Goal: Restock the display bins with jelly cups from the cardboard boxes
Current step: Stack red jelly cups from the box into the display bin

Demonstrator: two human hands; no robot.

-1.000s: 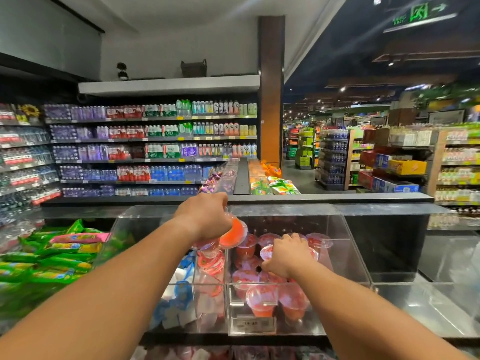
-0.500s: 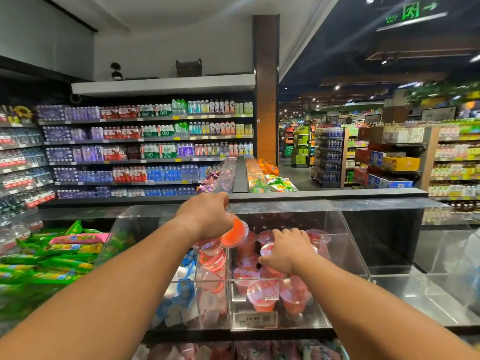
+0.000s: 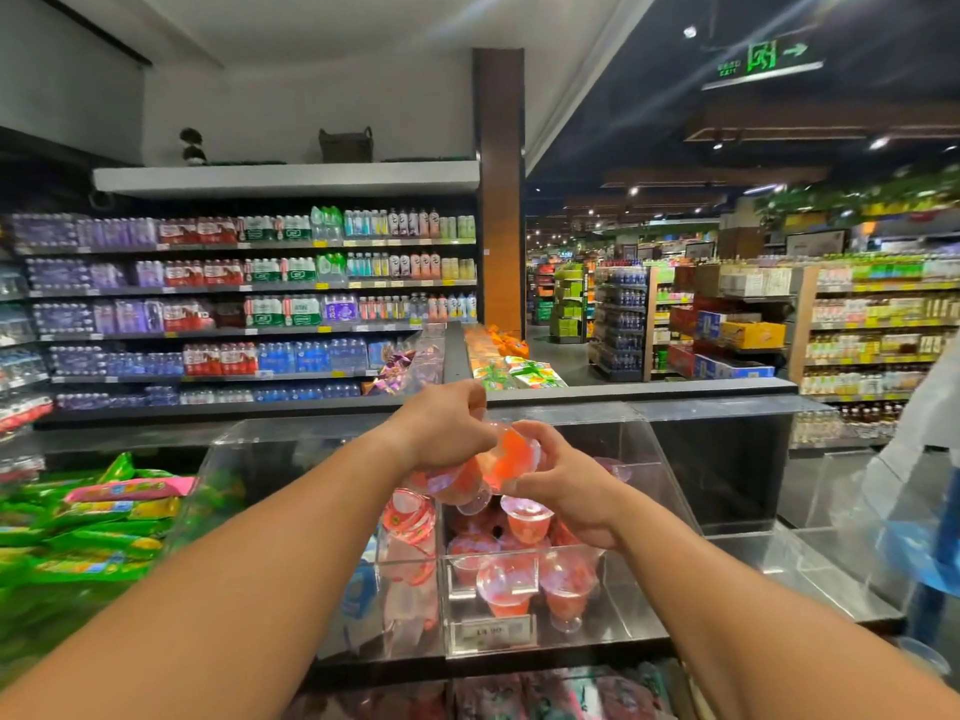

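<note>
handing cups across above the bin

here, at nine o'clock, the green snack packets (image 3: 78,532) lie heaped beside the clear bins, no part of this job. moving toward centre, the left hand (image 3: 441,433) hovers over the display bin (image 3: 660,475), its fingers curled down and closed around a small cluster of orange jelly cups (image 3: 483,475); how many it holds cannot be told, since they blur together. at three o'clock of that cluster, touching it, the right hand (image 3: 566,485) comes up from the bin, thumb and forefinger pinching the rim of the outermost cup. below both hands, at six o'clock, cups already placed (image 3: 519,569) fill the front of the bin behind the price tag (image 3: 491,632). no cardboard box is in view.

the step in hand looks like peeling one cup off the held bunch to set it down. the next move probably calls for a clean separation, then lowering the cup into a gap toward the back, at twelve o'clock, without toppling its neighbours.
</note>
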